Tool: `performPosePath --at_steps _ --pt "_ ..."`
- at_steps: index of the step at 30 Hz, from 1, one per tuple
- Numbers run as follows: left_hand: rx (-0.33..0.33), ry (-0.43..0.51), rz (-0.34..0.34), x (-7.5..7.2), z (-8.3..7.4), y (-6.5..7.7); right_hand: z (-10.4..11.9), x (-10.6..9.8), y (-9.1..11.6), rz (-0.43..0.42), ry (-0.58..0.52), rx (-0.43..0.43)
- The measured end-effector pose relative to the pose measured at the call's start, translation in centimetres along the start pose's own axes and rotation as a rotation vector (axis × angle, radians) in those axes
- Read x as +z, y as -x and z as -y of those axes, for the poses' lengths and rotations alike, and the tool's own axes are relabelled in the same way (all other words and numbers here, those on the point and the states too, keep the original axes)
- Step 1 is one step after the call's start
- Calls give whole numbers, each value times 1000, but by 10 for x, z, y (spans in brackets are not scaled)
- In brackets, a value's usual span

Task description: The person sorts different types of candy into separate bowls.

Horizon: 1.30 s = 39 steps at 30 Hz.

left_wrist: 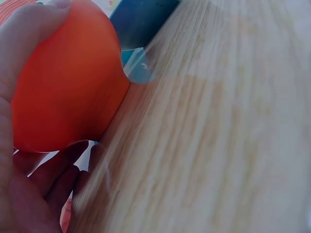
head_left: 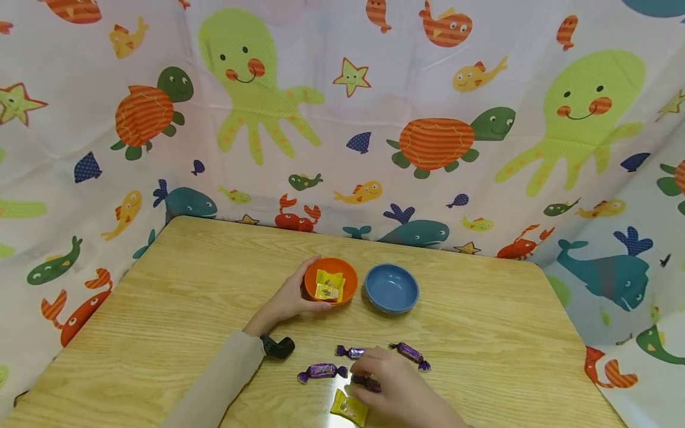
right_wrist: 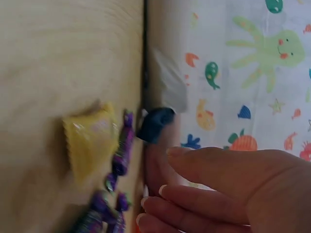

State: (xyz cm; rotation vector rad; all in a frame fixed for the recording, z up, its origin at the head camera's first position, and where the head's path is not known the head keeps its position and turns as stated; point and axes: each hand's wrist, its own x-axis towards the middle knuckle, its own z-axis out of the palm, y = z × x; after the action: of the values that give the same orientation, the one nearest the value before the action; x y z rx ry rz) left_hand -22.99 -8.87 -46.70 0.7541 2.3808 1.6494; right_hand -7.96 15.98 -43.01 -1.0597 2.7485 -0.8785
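My left hand (head_left: 291,295) holds an orange bowl (head_left: 350,279) from its left side, thumb at the near rim and fingers round the far side; the left wrist view shows the bowl's outer wall (left_wrist: 73,82) between thumb and fingers. Yellow wrapped candies (head_left: 328,286) lie inside it. Over the near part of the table hovers my right hand (head_left: 392,378), its fingers loosely bent with nothing between them. Around it lie several purple wrapped candies (head_left: 323,371), one partly hidden behind the fingers. A single yellow wrapped candy (right_wrist: 91,141) lies just below that hand.
A blue bowl (head_left: 392,288) stands just right of the orange one, with nothing visible inside. Both bowls and the candies are on a light wooden table (head_left: 481,333). A curtain (head_left: 332,119) printed with sea animals hangs behind the table and at its sides.
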Motion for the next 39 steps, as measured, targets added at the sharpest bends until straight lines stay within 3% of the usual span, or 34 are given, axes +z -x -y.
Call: performPosePath --at_steps 4,8,11,15,21,29,36,39 --pt "14 12 1 1 2 0 0 13 4 93 17 20" --pt "28 25 -3 2 5 0 -2 25 3 127 102 -18" --pt "27 26 -3 2 5 0 -4 30 3 87 179 -80" --pt "19 9 -2 2 9 -2 -5 33 2 74 162 -96" --pt "16 -3 -15 7 39 -11 -5 34 3 69 145 -92" --pt "24 11 -27 7 44 -10 -3 32 2 83 137 -97" --pt "30 11 -27 7 44 -11 5 16 -5 133 69 12" --pt "28 13 -25 7 43 -11 7 10 -10 103 75 4"
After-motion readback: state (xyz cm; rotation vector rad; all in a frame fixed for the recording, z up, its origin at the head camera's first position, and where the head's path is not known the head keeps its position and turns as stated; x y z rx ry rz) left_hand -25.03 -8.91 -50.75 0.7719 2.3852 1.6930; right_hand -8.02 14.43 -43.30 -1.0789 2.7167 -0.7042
